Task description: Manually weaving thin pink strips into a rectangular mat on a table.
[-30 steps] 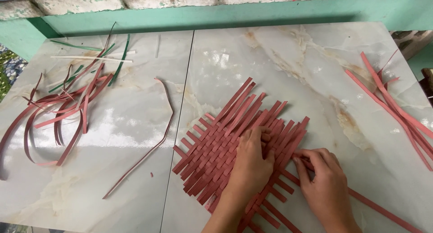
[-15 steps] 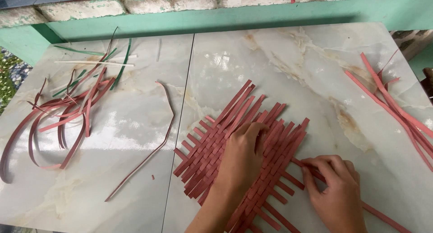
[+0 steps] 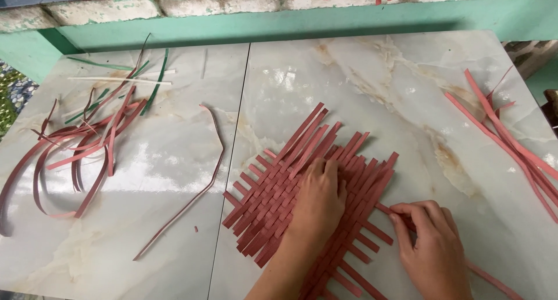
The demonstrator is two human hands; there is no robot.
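Note:
A flat mat of woven red strips (image 3: 279,189) lies on the marble-patterned table (image 3: 360,91). My left hand (image 3: 318,201) rests palm down on the middle of the mat, fingers together, pressing it flat. My right hand (image 3: 429,242) is at the mat's right edge, its fingertips pinching a long red strip (image 3: 494,279) that runs off toward the lower right and enters the weave.
A tangle of loose red strips (image 3: 75,149) with a few green and pale ones lies at the left. A single long curved red strip (image 3: 203,184) lies left of the mat. More straight red strips (image 3: 511,143) lie at the right edge. A green wall runs behind.
My left hand has slid a little leftward on the mat. My right hand has shifted slightly right and down along the strip. The view moved a bit.

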